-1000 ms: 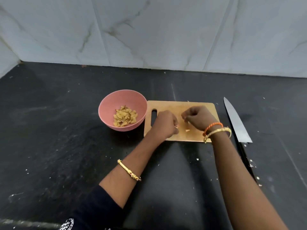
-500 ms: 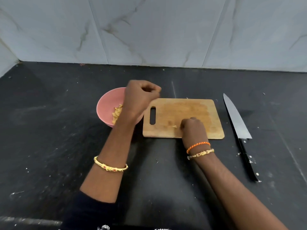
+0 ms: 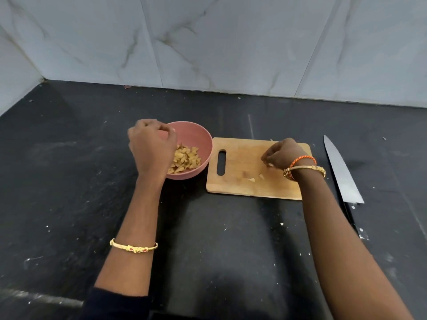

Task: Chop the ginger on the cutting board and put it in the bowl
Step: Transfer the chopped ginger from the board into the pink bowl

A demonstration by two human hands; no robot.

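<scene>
A pink bowl [image 3: 204,139] holds several chopped ginger pieces [image 3: 187,159]. My left hand [image 3: 151,147] hovers over the bowl's left rim with its fingers curled inward; nothing shows in its grasp. To the right lies the wooden cutting board [image 3: 240,155]. My right hand [image 3: 285,153] is lowered onto the board's right half, its fingertips pinching a small pale ginger piece [image 3: 269,164]. Two loose ginger bits [image 3: 251,180] lie near the board's front edge.
A large kitchen knife [image 3: 342,172] lies on the black counter [image 3: 69,181] right of the board, blade pointing away from me. Small pale scraps dot the counter near the knife handle. A marble wall [image 3: 231,42] closes off the back.
My left hand went from the board to above the bowl and shifted left over the rim. My right hand moved from the board's front edge to its right half.
</scene>
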